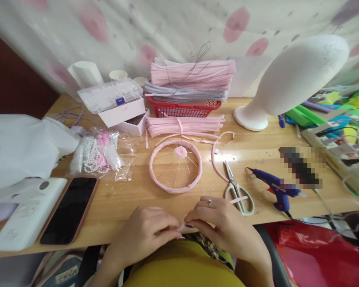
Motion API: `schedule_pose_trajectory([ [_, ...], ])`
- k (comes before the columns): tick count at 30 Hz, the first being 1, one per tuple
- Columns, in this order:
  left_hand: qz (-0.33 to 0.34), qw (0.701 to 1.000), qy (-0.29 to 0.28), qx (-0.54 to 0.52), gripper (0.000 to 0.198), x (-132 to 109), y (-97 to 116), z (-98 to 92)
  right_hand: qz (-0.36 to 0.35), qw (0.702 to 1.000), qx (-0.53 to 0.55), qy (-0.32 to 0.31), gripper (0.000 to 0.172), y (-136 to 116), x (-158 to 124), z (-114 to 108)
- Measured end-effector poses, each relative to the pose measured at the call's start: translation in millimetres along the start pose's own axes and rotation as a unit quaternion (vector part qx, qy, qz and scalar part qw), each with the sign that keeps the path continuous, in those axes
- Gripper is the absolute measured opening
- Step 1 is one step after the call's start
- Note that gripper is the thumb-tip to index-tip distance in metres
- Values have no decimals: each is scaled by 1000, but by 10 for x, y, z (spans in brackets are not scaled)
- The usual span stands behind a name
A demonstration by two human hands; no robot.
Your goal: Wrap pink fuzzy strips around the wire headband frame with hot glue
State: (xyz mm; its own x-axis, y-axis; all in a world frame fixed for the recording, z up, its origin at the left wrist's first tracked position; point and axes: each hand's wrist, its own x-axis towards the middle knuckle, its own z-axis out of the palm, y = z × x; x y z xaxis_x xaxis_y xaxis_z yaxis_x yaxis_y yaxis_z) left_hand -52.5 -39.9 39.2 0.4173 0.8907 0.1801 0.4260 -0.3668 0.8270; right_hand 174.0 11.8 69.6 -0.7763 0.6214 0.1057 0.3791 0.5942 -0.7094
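Observation:
My left hand [152,231] and my right hand [212,219] meet at the table's front edge, fingertips pinching a small pale pink piece [182,228] between them. Most of that piece is hidden by the fingers. Just beyond them lies a pink-wrapped ring [176,189] with thin wires inside it and a small pink coil [180,151] near its back. Scissors [233,184] with pale handles rest beyond my right hand, a short pink strip [238,199] across them. A bundle of pink stems [185,125] lies behind the ring.
A blue glue gun [275,185] and a white foam head [299,75] stand to the right. A red basket [185,109] holding stem bundles is at the back. To the left are bagged beads [97,155], a phone [70,211] and a white power bank [28,215].

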Motion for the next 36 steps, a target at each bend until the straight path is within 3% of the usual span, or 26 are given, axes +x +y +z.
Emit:
schedule_pose_trajectory([
  [5,11,999,4,-32,20,1,20,-34,11,999,26,-18,24,-8,5,-36],
  [11,-17,987,-18,-159,29,31,14,-49,-13,997,68,-17,23,-18,5,-55],
  [17,-41,978,35,-203,37,-79,-105,-39,-3,997,76,-6,22,24,-12,-54],
  [21,-50,980,96,-167,32,-101,-129,-57,6,997,76,26,23,84,-61,-103],
  [23,-79,972,176,-132,24,-81,-117,-57,21,997,60,52,23,118,-97,-139],
  [26,-112,935,322,-96,2,-31,-123,-72,41,995,29,88,25,173,-164,-187],
  [27,-101,927,350,-95,8,-12,-138,-89,48,994,21,100,26,193,-189,-198],
  [31,-26,925,371,-79,24,55,-221,-191,89,984,9,157,25,290,-287,-214],
  [36,-34,917,394,-46,21,119,-217,-223,116,973,18,200,20,410,-358,-219],
])
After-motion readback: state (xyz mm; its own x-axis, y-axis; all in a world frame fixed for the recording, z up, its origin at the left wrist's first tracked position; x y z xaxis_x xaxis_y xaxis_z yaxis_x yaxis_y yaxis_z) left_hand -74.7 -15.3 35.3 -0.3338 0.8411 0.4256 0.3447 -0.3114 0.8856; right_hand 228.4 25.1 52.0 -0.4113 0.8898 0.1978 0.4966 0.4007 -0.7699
